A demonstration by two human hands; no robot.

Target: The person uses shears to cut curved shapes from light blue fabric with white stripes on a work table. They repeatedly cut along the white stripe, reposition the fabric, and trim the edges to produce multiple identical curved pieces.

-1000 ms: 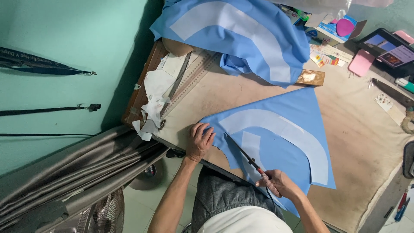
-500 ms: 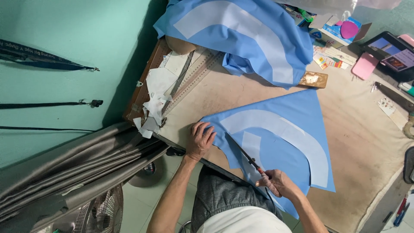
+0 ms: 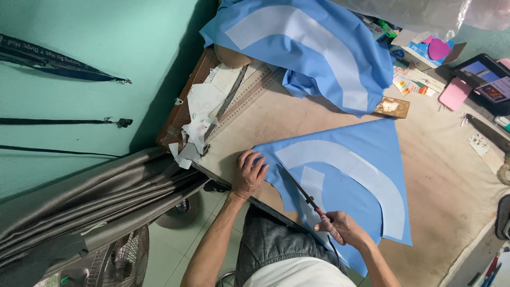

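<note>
We see the blue fabric (image 3: 366, 165) lying flat on the table (image 3: 451, 186); we judge it light, limp, apt to slide, best pinned near the cut; our left hand (image 3: 248, 172) presses open-palmed on its corner; our right hand (image 3: 340, 229) grips the scissors (image 3: 302, 190), blades pointing up-left along the cut edge, away from us.

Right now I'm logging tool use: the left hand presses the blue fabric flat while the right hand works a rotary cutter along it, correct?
Not quite. In the head view the right hand holds long scissors, not a rotary cutter. The left hand does press the blue fabric flat.
</note>
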